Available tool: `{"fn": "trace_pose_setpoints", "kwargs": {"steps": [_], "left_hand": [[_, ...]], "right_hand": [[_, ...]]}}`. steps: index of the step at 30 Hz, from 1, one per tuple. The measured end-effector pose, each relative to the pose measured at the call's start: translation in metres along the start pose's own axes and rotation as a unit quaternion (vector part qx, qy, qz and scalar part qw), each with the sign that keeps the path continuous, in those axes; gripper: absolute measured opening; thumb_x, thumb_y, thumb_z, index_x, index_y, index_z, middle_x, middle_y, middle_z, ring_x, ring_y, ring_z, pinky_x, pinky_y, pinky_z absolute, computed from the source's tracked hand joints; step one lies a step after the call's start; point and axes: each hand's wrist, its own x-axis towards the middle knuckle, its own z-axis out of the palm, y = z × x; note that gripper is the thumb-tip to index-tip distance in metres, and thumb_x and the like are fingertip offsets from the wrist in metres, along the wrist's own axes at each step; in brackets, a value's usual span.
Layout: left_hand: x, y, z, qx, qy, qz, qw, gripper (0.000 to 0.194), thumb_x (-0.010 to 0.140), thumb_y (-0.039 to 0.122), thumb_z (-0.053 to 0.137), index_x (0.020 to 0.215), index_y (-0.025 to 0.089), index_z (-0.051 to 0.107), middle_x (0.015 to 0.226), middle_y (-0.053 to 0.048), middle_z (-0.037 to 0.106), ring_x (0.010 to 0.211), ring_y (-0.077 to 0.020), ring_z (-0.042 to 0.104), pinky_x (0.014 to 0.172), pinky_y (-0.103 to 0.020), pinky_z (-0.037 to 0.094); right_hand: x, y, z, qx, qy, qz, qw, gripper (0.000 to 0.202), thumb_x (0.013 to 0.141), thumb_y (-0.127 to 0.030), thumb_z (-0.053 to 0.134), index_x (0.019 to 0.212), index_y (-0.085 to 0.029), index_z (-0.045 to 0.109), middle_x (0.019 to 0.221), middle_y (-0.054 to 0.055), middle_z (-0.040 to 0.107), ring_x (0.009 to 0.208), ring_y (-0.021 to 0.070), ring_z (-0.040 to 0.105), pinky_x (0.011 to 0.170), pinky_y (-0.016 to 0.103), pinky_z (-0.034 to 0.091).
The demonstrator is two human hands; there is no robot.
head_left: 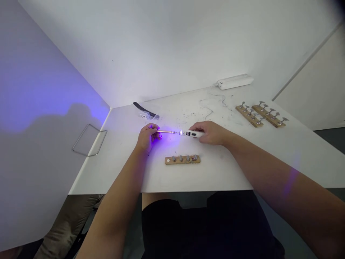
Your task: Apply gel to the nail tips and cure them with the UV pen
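My left hand is closed around a thin copper-coloured rod that points right and ends in a narrow tip. What sits on that tip is too small to tell. In my right hand is a white handheld UV lamp with a small dark display, gripped along its body. Its glowing head faces the rod's tip across a short gap, and violet light falls on my left fingers and the tabletop. Just below both hands lies a wooden strip bearing several small metal pieces and a white dot at its left end.
Two wooden strips with upright metal pieces lie at the right. A black nail file and a clear packet are at the back left. A white power strip rests against the wall. A wire frame stands left.
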Motion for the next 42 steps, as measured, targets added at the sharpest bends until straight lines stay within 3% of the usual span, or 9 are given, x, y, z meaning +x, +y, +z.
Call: {"fn": "trace_pose_setpoints", "kwargs": {"steps": [17, 42], "left_hand": [[0.0011, -0.0036, -0.0018, 0.012, 0.02, -0.003, 1.0, 0.007, 0.068, 0.018, 0.053, 0.073, 0.015, 0.056, 0.044, 0.002, 0.051, 0.044, -0.012, 0.052, 0.051, -0.027, 0.045], [-0.001, 0.0002, 0.0018, 0.021, 0.024, -0.008, 0.999, 0.007, 0.066, 0.017, 0.053, 0.072, 0.015, 0.055, 0.045, 0.003, 0.051, 0.043, -0.012, 0.052, 0.055, -0.028, 0.046]], "right_hand": [[-0.0025, -0.0018, -0.0031, 0.011, -0.011, 0.01, 1.0, 0.048, 0.054, -0.007, 0.052, 0.098, -0.022, 0.063, 0.098, 0.004, 0.064, 0.084, 0.018, 0.058, 0.066, 0.026, 0.045], [-0.0052, -0.0051, -0.0048, 0.017, -0.013, 0.012, 1.0, 0.047, 0.055, -0.006, 0.052, 0.098, -0.022, 0.063, 0.096, 0.004, 0.064, 0.082, 0.0176, 0.058, 0.065, 0.025, 0.045]]}}
